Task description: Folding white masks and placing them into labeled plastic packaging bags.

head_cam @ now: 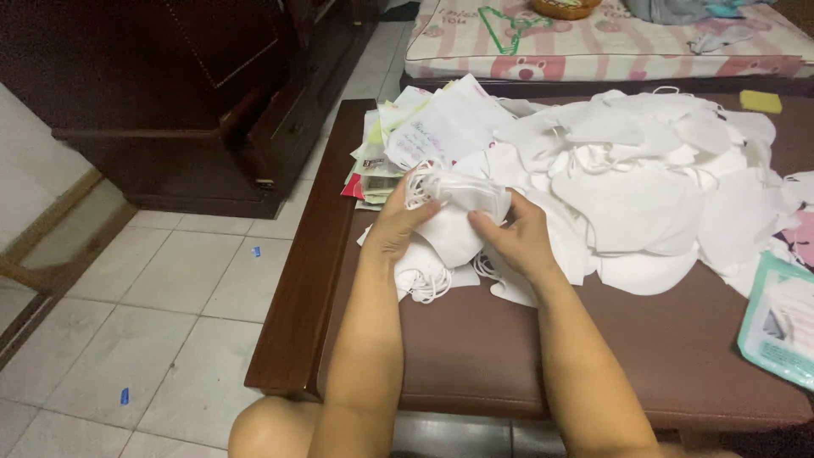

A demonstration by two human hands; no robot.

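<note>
Both hands grip one white face mask [458, 222] over the left part of the tabletop [475, 348]. Left hand [398, 225] closed on the mask's left edge, fingers pinching thin white ear loops bunched at the top; right hand [513, 237] closed on its right side, thumb pressed on the front. Mask: soft, matte, non-woven fabric, folded into a rounded cup shape. Beneath it, touching the tabletop, lie a few more masks [428, 276] with tangled elastic loops. To the right and far side, a large loose heap of white masks [653, 191], crumpled and overlapping, same matte cloth texture. Far left of the heap: a stack of flat paper packets [398, 144], white with green and red print, glossy. Tabletop: smooth, dark brown, padded-looking surface with a wooden rim. Right near edge: a teal plastic pouch [776, 318], shiny. Far right: a small yellow sponge-like block [761, 101]. Floor [161, 297]: pale square tiles. Far side: a mattress [593, 42] with a pink patterned cover and a green wire hanger [506, 25].
</note>
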